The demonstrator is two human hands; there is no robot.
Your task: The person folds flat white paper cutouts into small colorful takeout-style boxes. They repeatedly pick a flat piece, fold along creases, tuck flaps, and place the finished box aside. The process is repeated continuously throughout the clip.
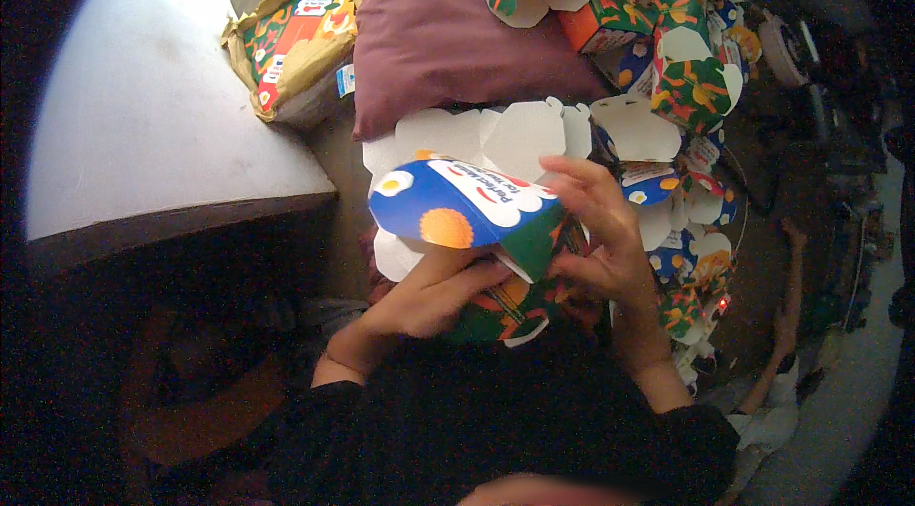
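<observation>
Both hands work on a partly folded paper food carton (429, 211), blue with egg and biscuit pictures on one panel and green on the side. My left hand (429, 292) is closed on its near edge, with the fingers partly hidden under the blue panel. My right hand (605, 239) grips the green side, thumb low and fingers curled over the top right. Flat carton blanks (438, 132), white side up, lie just beyond it. More green patterned card (486, 315) shows beneath my hands, close to my body.
A mauve cushion (457, 20) lies ahead. Folded cartons (691, 77) are heaped along the right. Left of the cushion, a torn brown paper package (295, 39) holds printed cartons beside a white surface (162, 96). Another person's arm (786, 296) appears at far right.
</observation>
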